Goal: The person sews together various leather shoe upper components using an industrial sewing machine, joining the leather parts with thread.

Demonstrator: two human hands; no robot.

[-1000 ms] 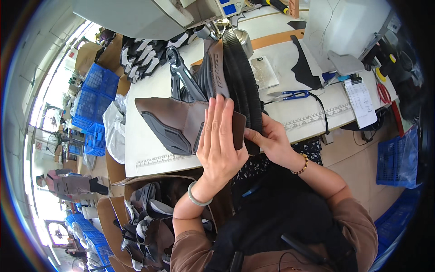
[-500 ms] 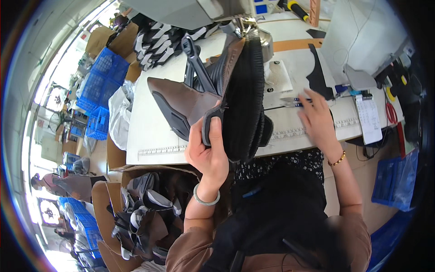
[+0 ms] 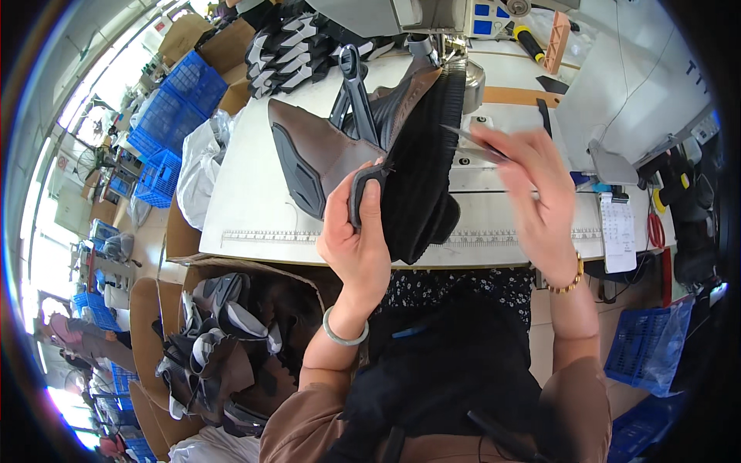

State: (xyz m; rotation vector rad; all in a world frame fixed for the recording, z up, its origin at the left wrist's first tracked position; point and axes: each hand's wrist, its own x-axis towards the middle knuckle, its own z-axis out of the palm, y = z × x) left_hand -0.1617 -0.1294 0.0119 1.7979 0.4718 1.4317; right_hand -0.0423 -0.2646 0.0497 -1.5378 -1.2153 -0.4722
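My left hand point(image 3: 356, 231) is closed on a brown and black shoe upper point(image 3: 324, 143), thumb pressed on its padded black edge. The upper stands tilted above the white table, and its far end reaches under the sewing machine's head point(image 3: 436, 48). A black loop strap point(image 3: 353, 69) sticks up from it. In my right hand point(image 3: 540, 197), blurred by motion, are thread snips point(image 3: 477, 145). Their two blades point left toward the upper's black ribbed edge, slightly apart. Whether the tips touch it I cannot tell.
Black and grey shoe pieces point(image 3: 287, 58) are heaped at the table's far left. A carton of uppers point(image 3: 224, 347) stands below the left edge. A ruler strip point(image 3: 494, 236) runs along the front. At the right are a clipboard point(image 3: 617, 231), red-handled scissors point(image 3: 655, 230) and a blue crate point(image 3: 637, 347).
My right hand has picked up the snips from the table and brought them left, close to the upper. My left hand keeps its hold; the whole view has shifted slightly.
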